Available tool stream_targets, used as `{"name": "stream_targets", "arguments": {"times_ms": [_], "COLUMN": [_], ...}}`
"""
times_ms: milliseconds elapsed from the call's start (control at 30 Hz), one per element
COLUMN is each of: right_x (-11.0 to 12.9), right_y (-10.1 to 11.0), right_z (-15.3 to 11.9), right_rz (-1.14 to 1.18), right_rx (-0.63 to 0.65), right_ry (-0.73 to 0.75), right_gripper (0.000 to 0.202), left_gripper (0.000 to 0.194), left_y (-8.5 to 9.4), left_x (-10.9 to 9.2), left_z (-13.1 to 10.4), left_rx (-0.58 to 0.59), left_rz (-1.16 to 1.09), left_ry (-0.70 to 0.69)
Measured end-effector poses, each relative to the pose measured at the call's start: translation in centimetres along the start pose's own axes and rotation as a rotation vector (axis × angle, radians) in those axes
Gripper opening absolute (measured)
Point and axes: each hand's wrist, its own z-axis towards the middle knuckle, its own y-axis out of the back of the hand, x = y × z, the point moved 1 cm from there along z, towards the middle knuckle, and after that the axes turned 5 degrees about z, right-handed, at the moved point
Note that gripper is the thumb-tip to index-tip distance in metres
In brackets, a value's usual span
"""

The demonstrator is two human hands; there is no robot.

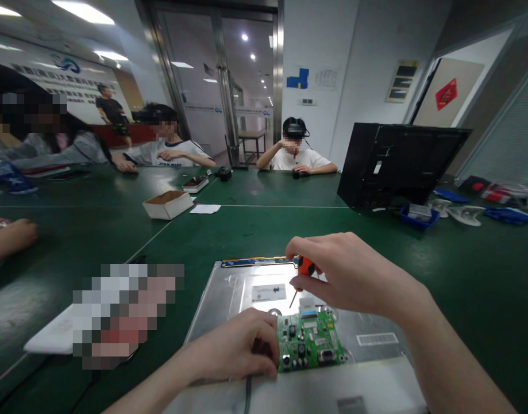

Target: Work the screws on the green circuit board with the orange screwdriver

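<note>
A metal panel lies on the green table, with a green circuit board on its lower middle. My left hand is closed at the board's left edge; its fingertips are partly hidden. Above the board's upper edge, my right hand grips an orange and black screwdriver between thumb and fingers. The screwdriver's thin shaft points down and left, its tip a little above the board. A blue circuit strip runs along the panel's far edge. A dark cable passes below my left hand.
A black monitor stands at the right beside a blue tray. An open white box sits at left centre. A blurred-out item lies left of the panel. Several people sit round the table; someone's hand rests at far left.
</note>
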Motion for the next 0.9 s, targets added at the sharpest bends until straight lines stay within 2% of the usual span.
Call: {"name": "stream_targets", "arguments": {"times_ms": [300,533,733,900], "right_x": [0.5,1.5,2.8,3.3], "right_y": [0.3,0.6,-0.4,-1.3], "right_z": [-0.4,-1.3,-0.7,-0.3], "right_rz": [0.052,0.163,0.149,0.127], "right_rx": [0.028,0.098,0.167,0.212], "right_ry": [-0.01,0.057,0.138,0.184], "right_gripper": [0.017,0.022,0.012,0.009], "left_gripper": [0.003,0.013,0.01,0.007], "left_y": [0.2,0.3,0.6,0.4], "left_x": [-0.1,-0.1,-0.3,0.3], "left_z": [-0.1,-0.2,-0.3,-0.3], "left_rx": [0.005,0.015,-0.013,0.0], "left_rz": [0.004,-0.019,-0.032,-0.041], "left_ry": [-0.005,0.0,0.01,0.035]}}
